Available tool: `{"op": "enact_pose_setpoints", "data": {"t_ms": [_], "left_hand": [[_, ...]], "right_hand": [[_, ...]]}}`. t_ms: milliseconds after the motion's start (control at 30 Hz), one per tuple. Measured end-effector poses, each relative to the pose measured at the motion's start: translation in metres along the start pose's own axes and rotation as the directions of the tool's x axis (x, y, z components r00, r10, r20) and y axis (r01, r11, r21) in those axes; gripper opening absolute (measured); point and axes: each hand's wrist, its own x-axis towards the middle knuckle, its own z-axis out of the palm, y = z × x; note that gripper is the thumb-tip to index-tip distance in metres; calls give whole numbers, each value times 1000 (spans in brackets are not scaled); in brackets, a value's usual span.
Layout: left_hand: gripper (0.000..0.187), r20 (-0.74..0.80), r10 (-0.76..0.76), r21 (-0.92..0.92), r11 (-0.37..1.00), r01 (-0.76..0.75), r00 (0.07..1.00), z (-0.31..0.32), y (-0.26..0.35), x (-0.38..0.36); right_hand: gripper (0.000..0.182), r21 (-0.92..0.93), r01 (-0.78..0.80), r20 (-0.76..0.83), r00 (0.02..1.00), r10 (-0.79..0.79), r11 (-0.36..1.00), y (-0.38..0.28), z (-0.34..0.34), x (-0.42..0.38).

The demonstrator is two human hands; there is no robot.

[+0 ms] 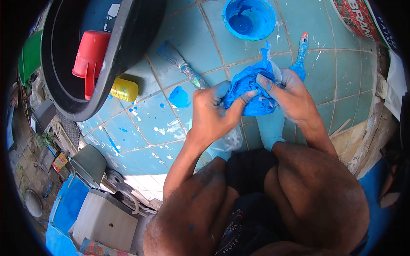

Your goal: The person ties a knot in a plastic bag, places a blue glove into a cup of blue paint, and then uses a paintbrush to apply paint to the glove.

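Observation:
A crumpled bundle (252, 91), coated in wet blue paint, is held between both hands above the tiled floor. My left hand (215, 109) grips its left side, with the thumb pressed on the front. On the right side my right hand (292, 91) pinches it, thumb on top. Clear plastic hangs below the bundle near my left wrist. Just beyond the hands lie a paint-stained scraper (181, 64) and a blue-coated brush (301, 55). Farther off stands a blue tub (249, 19) with paint inside.
A large black basin (115, 55) at the upper left has a red dipper (92, 55) at its rim. Next to it lies a yellow container (124, 89). Paint spots mark the tiles (341, 72). A grey bucket (88, 164) is at the lower left, a printed sack (358, 19) upper right.

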Motion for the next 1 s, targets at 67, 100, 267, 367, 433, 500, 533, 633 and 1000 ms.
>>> {"op": "enact_pose_setpoints", "data": {"t_ms": [67, 100, 267, 367, 433, 500, 533, 633, 1000], "left_hand": [[24, 116, -103, -15, 994, 105, 988, -7, 10, 0], [23, 189, -135, -291, 938, 187, 973, -11, 14, 1], [22, 135, -211, -507, 825, 250, 968, 1, 5, -3], [21, 29, -59, -194, 979, 63, 998, -1, 15, 2], [20, 12, -18, -188, 982, 20, 1000, -2, 15, 3], [19, -3, 23, -180, 983, -23, 1000, -2, 15, 3], [17, -16, 6, -199, 980, -9, 1000, -2, 15, 3], [18, -33, -38, -233, 972, 30, 999, -3, 18, 3], [16, -99, 119, -77, 989, -127, 988, -2, 12, 10]], "right_hand": [[28, 17, 93, -67, 994, -92, 996, 1, 4, 2], [28, 18, 93, -68, 993, -92, 995, 1, 3, 2], [19, -302, 184, 9, 982, -190, 935, -7, 3, -1], [18, -251, 196, 27, 980, -196, 948, -11, 6, -2], [18, -219, 173, 21, 985, -173, 960, -9, 5, -3], [19, -185, 150, 14, 989, -150, 971, -8, 4, -3], [19, -172, 189, -3, 981, -192, 967, -7, 4, -2], [20, -50, 246, -52, 967, -249, 968, -6, 10, -1], [18, -296, 305, -111, 930, -350, 905, -8, 14, 0]]}}
